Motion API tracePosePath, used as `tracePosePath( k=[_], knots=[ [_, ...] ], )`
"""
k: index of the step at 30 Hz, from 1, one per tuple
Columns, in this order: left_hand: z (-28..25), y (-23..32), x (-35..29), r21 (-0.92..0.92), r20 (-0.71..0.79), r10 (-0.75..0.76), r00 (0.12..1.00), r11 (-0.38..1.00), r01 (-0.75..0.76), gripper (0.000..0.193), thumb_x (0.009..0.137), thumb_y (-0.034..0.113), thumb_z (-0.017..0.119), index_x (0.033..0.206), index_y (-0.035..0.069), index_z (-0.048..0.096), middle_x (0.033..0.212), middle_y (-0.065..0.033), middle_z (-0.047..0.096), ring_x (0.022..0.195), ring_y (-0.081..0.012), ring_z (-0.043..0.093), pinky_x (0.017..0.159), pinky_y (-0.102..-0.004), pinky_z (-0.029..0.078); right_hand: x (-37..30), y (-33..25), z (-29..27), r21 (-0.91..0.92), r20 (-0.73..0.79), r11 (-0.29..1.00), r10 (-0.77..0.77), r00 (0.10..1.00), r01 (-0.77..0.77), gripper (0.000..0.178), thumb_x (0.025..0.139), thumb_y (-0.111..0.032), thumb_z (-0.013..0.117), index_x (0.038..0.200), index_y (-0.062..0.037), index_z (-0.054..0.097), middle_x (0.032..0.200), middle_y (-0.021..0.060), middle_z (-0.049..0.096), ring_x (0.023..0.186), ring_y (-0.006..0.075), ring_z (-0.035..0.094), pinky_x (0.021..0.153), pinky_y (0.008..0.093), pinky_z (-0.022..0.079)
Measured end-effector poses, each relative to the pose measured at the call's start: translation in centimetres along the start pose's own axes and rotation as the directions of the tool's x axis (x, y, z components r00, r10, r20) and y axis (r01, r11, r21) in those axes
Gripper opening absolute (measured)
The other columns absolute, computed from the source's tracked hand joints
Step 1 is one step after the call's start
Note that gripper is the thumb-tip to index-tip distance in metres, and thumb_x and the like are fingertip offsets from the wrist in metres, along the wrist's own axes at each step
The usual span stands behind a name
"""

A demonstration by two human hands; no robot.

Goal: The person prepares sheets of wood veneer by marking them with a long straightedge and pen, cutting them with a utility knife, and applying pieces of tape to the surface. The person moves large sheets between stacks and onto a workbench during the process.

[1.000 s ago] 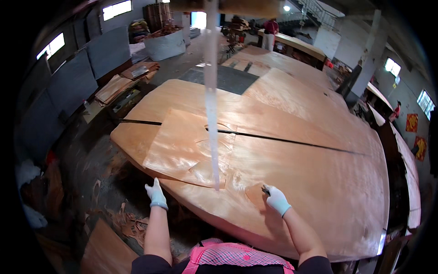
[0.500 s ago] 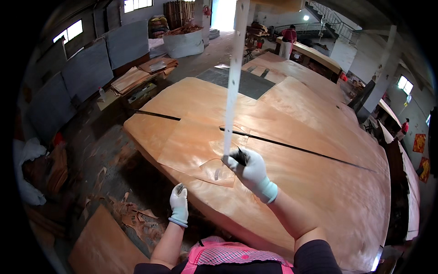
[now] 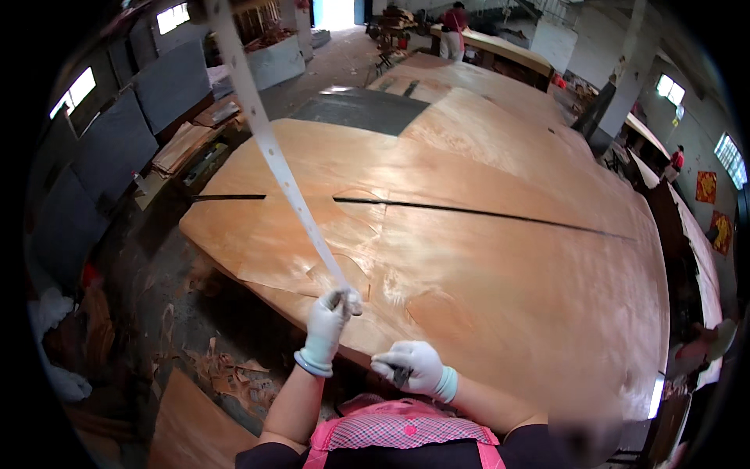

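Observation:
A long white tape strip (image 3: 287, 187) with small holes along it runs down from the upper left, out of the picture at the top. Its lower end is pinched in my gloved left hand (image 3: 324, 322), over the near edge of a broad stack of thin wood veneer sheets (image 3: 516, 297). Close to my body, my gloved right hand (image 3: 422, 366) is closed around a small dark object (image 3: 401, 377) whose kind I cannot make out. Loose veneer patches (image 3: 441, 311) lie on the top sheet. A long, narrow dark gap (image 3: 469, 209) crosses the sheet beyond both hands.
A dark grey panel (image 3: 359, 109) lies at the stack's far left. Veneer scraps (image 3: 226, 375) litter the floor at left, near a leaning brown sheet (image 3: 195, 430). Bundled sheets (image 3: 183, 147) rest on a low table. One person (image 3: 451, 31) stands far back, another (image 3: 676, 159) far right.
My left hand has risen from beside the stack and taken the tape's lower end. My right hand has let go of the tape and come down toward my body with the dark object.

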State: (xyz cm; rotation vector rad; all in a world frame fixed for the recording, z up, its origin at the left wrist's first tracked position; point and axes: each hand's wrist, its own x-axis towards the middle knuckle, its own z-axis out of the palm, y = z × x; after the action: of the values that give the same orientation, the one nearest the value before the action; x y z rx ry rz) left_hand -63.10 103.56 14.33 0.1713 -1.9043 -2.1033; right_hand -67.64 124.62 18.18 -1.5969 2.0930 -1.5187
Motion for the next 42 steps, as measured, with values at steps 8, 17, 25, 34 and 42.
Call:
tracePosePath(
  k=[8,17,25,34,42],
  knots=[
    [4.5,-3.2,-2.9,0.129,0.351,-0.603,0.716,0.789,0.600,0.040,0.097,0.038,0.056,0.110,0.001,0.065,0.085,-0.0032,0.068,0.073,-0.0089,0.059,0.069,-0.0221,0.047,-5.2,4.7,-3.4,0.132,0.179,0.746,0.630,0.756,-0.653,0.029,0.091,-0.021,0.061,0.114,-0.0041,0.065,0.080,0.0194,0.062,0.065,0.0200,0.055,0.068,0.0315,0.048],
    [7.3,-2.5,-4.3,0.177,0.162,-0.684,0.711,0.729,0.661,0.023,0.094,0.020,0.060,0.093,-0.002,0.067,0.078,-0.0018,0.065,0.065,-0.0060,0.054,0.060,-0.0194,0.043,-5.9,12.6,-5.0,-0.478,0.088,0.601,0.759,0.646,-0.641,0.036,0.084,-0.013,0.052,0.119,-0.0066,0.059,0.088,0.0185,0.066,0.081,0.0374,0.064,0.075,0.0433,0.051],
    [6.6,-7.2,-1.8,-0.120,-0.077,-0.675,0.734,0.737,0.665,0.022,0.099,0.020,0.051,0.105,-0.001,0.056,0.064,-0.0013,0.054,0.050,-0.0107,0.056,0.042,-0.0200,0.041,-3.1,19.2,-4.6,-0.628,0.362,0.771,0.407,0.839,-0.103,0.042,0.072,-0.010,0.069,0.114,-0.0087,0.062,0.104,0.0095,0.062,0.100,0.0290,0.060,0.087,0.0398,0.048],
    [9.3,-11.9,2.6,-0.245,-0.029,-0.690,0.723,0.706,0.664,0.018,0.097,0.017,0.056,0.102,0.001,0.062,0.066,0.0004,0.054,0.048,-0.0061,0.049,0.041,-0.0196,0.038,-4.9,20.7,-2.8,-0.613,0.281,0.789,0.262,0.923,-0.037,0.032,0.078,-0.008,0.060,0.109,-0.0068,0.063,0.108,0.0092,0.060,0.103,0.0266,0.058,0.090,0.0378,0.046],
    [9.5,-15.1,4.2,-0.243,-0.098,-0.802,0.589,0.594,0.767,0.017,0.096,0.017,0.057,0.094,0.001,0.062,0.062,-0.0006,0.055,0.043,-0.0081,0.047,0.039,-0.0205,0.036,-3.5,20.1,-4.2,-0.572,0.376,0.819,0.320,0.870,-0.054,0.047,0.079,-0.013,0.062,0.126,-0.0071,0.055,0.128,0.0102,0.055,0.104,0.0266,0.058,0.088,0.0387,0.048]
  ],
)
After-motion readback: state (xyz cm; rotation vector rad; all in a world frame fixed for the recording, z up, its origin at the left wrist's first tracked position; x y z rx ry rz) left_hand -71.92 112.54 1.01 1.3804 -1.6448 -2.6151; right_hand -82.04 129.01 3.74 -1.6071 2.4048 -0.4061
